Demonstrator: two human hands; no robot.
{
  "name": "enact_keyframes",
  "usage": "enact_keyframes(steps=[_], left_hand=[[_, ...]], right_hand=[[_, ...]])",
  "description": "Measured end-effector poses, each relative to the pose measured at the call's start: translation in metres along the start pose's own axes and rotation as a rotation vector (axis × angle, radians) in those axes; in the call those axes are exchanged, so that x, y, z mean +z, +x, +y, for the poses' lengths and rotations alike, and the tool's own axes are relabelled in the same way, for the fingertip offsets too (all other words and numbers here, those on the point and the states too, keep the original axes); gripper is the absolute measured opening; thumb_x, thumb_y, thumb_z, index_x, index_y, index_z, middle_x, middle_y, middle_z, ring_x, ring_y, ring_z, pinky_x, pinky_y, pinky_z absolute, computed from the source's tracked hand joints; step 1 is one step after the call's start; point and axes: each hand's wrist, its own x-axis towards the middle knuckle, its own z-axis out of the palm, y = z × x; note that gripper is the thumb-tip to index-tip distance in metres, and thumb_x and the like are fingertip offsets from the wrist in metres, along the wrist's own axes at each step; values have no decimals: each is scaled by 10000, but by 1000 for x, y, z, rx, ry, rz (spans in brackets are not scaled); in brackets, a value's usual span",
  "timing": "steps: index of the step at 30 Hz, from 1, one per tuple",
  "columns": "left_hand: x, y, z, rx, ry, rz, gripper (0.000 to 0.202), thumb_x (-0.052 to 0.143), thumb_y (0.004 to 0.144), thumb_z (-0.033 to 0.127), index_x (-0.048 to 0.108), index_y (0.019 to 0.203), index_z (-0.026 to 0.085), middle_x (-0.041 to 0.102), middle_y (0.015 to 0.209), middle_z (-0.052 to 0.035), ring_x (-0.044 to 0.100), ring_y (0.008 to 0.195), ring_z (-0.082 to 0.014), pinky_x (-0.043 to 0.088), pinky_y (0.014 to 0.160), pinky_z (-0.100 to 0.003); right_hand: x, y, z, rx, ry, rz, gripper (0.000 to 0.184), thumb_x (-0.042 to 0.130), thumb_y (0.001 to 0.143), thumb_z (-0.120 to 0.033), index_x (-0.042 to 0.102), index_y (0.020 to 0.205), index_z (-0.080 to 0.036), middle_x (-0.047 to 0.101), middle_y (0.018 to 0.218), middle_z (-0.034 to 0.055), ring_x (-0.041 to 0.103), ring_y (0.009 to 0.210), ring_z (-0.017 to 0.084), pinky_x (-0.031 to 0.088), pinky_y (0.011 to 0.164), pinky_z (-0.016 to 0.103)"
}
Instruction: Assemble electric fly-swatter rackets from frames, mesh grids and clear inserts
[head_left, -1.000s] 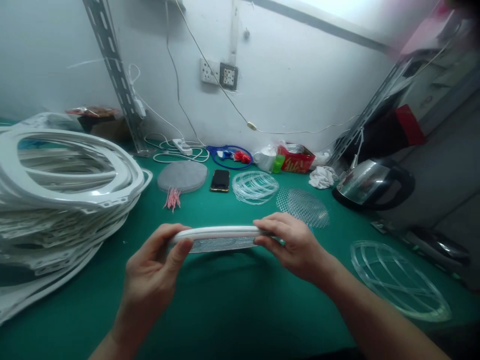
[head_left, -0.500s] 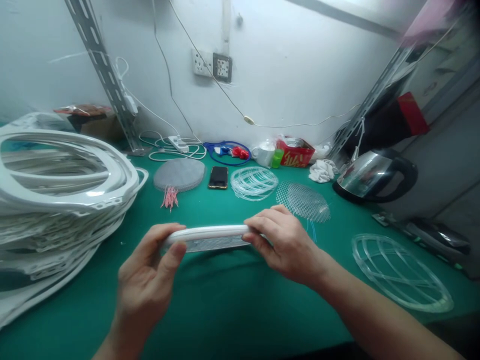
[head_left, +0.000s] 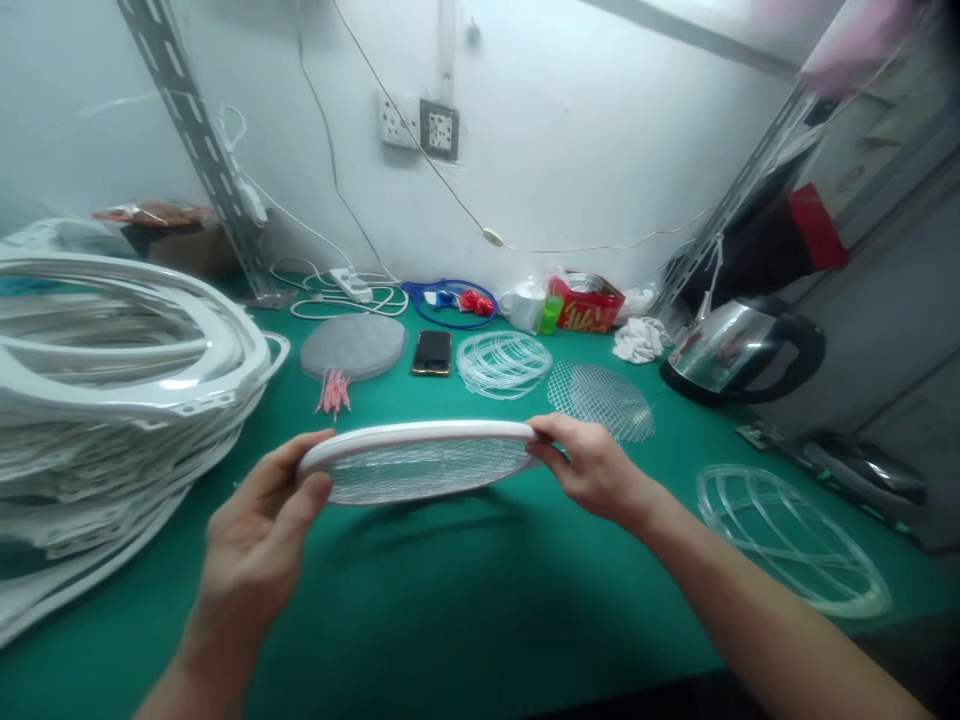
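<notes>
I hold a white oval frame with wire mesh inside it point(head_left: 420, 460) above the green table point(head_left: 465, 610), nearly flat and tilted a little toward me. My left hand point(head_left: 259, 530) grips its left end, thumb on the rim. My right hand point(head_left: 592, 468) pinches its right end. Both hands are closed on the frame. The mesh shows through the frame's underside.
A tall stack of white frames point(head_left: 112, 400) fills the left. Behind lie a grey disc point(head_left: 352, 346), pink wires point(head_left: 334, 392), a phone point(head_left: 432, 352), clear grilles point(head_left: 504, 363), a mesh sheet point(head_left: 600, 400), another clear grille point(head_left: 787, 540) and a steel kettle point(head_left: 739, 350).
The frame has tilted from edge-on toward me, so its mesh face now shows. My hands have moved further apart along its ends.
</notes>
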Motion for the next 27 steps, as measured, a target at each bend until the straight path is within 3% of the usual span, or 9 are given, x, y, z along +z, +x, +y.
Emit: enact_keyframes(steps=[4,7,11,14,18,20,23,25,27], left_hand=[[0,-3,10,-16,-44,-186,348,535,789,460,623,993,192,679,903,-32,617,798,-183,508,680,-234],[11,-9,34,88,-35,-307,289,535,808,402,633,1014,225,679,862,-11,612,715,-144,489,605,-190],[29,-14,58,227,-16,-386,262,567,795,355,644,1015,235,690,881,-11,623,710,-139,491,620,-191],[29,-15,56,217,-56,-434,292,558,802,342,624,1071,249,683,997,-26,639,771,-155,501,629,-196],[8,-10,66,268,-110,-366,240,522,819,336,639,1019,273,682,1033,-26,638,886,-190,508,717,-228],[-7,-3,84,385,-15,-291,231,549,789,372,656,978,295,700,974,-16,647,848,-201,503,748,-252],[-24,9,113,587,285,-252,271,574,741,451,668,976,352,712,879,8,650,697,-199,502,660,-262],[-23,15,124,686,455,-335,267,525,764,483,677,937,349,712,819,3,639,631,-197,480,575,-267],[-15,18,125,688,569,-516,263,467,814,459,677,878,315,698,745,0,624,580,-182,449,519,-261]], right_hand=[[-7,0,-3,60,12,79,296,463,872,-229,537,1156,-198,615,1089,95,584,995,211,498,810,361],[-15,5,-33,-67,-54,116,508,528,842,-276,394,1329,-219,487,1298,116,434,1210,258,412,948,449],[-17,9,-69,-307,-61,106,353,551,848,-259,509,1195,-210,629,1036,89,576,969,206,410,910,415],[-19,5,-67,-277,7,196,212,544,848,-182,557,1058,-209,635,888,55,590,831,173,444,822,376],[-31,-2,-54,-255,194,375,241,540,836,-164,554,1064,-243,631,968,62,587,933,211,466,832,402],[-34,-1,-53,-257,310,401,265,510,852,-168,543,1100,-258,626,1039,63,581,986,213,479,840,396],[-24,0,-55,-164,341,306,298,473,878,-171,524,1160,-252,616,1107,63,576,1017,188,495,832,346],[-8,-1,-59,-163,296,246,322,476,883,-196,500,1203,-228,618,1116,71,576,1020,180,489,843,333],[12,-4,-62,-227,268,244,313,471,892,-223,492,1203,-203,636,1084,77,593,984,174,486,829,321]])
